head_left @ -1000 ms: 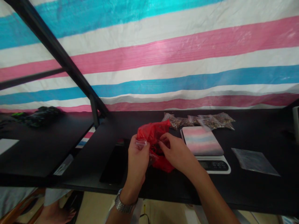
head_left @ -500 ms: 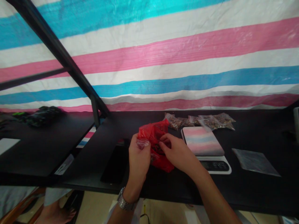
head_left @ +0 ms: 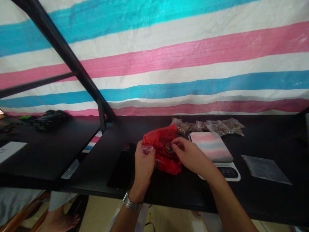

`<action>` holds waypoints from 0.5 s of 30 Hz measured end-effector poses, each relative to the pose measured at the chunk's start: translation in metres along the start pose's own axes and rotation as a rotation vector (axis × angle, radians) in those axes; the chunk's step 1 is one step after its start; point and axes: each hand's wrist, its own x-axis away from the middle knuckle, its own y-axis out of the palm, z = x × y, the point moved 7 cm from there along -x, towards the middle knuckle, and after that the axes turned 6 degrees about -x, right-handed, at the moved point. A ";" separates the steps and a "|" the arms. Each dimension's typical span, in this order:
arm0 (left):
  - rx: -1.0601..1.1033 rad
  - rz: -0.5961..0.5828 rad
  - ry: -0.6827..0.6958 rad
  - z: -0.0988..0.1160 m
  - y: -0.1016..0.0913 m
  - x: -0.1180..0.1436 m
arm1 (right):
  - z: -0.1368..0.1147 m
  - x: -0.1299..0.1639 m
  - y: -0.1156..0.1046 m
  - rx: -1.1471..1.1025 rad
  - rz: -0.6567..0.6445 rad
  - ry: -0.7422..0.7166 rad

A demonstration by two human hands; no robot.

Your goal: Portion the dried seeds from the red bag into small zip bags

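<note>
A crumpled red plastic bag (head_left: 161, 135) lies open on the black table, dark loose bits inside it. My left hand (head_left: 145, 161) is closed at its left edge, gripping a small clear zip bag (head_left: 147, 148) whose lower part is hidden by the fingers and red plastic. At the mouth of the red bag, my right hand (head_left: 187, 154) pinches a small round dish-like piece (head_left: 169, 147) with something brownish in it; its exact kind is too small to tell. To the right sits a white kitchen scale (head_left: 235, 175) with a pink-and-blue striped pad (head_left: 210, 146) on top.
Several filled zip bags (head_left: 225, 126) lie behind the scale. A flat clear bag (head_left: 265, 169) rests on the right. A dark flat slab (head_left: 120, 169) is left of my hands. A black metal post (head_left: 70, 61) slants up before the striped sheet. Someone's foot (head_left: 60, 220) shows below.
My right hand has come up slightly out of the red bag, and the small round piece now shows in its fingers. My left hand keeps its grip. The view has shifted a little.
</note>
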 end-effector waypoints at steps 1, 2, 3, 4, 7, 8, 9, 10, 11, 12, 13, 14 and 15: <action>0.000 0.002 -0.005 0.000 -0.001 0.000 | 0.000 0.000 -0.001 0.026 0.012 0.000; 0.003 0.007 -0.008 -0.001 -0.002 0.000 | 0.001 0.000 -0.003 0.061 0.026 0.003; 0.003 0.019 -0.006 0.000 -0.004 -0.001 | 0.001 0.000 -0.004 0.102 0.041 0.008; 0.002 0.037 0.006 0.000 -0.006 -0.001 | 0.002 0.000 -0.006 0.141 0.056 0.017; -0.063 0.138 0.113 0.009 -0.016 0.001 | 0.004 0.000 -0.008 0.210 0.076 0.045; -0.113 0.183 0.167 0.014 -0.020 0.003 | 0.004 0.001 -0.009 0.219 0.075 0.053; -0.170 0.229 0.226 0.021 -0.023 0.005 | 0.003 0.001 -0.009 0.229 0.075 0.056; -0.227 0.274 0.287 0.027 -0.025 0.009 | 0.002 0.002 -0.010 0.237 0.075 0.058; -0.278 0.319 0.348 0.034 -0.027 0.013 | 0.000 0.002 -0.010 0.241 0.078 0.057; -0.310 0.360 0.408 0.042 -0.028 0.018 | -0.002 0.003 -0.011 0.238 0.084 0.053; -0.318 0.388 0.461 0.048 -0.029 0.024 | -0.003 0.003 -0.012 0.224 0.091 0.046; -0.301 0.394 0.504 0.054 -0.028 0.028 | -0.005 0.003 -0.013 0.196 0.098 0.035; -0.262 0.377 0.535 0.058 -0.026 0.032 | -0.006 0.003 -0.013 0.153 0.102 0.022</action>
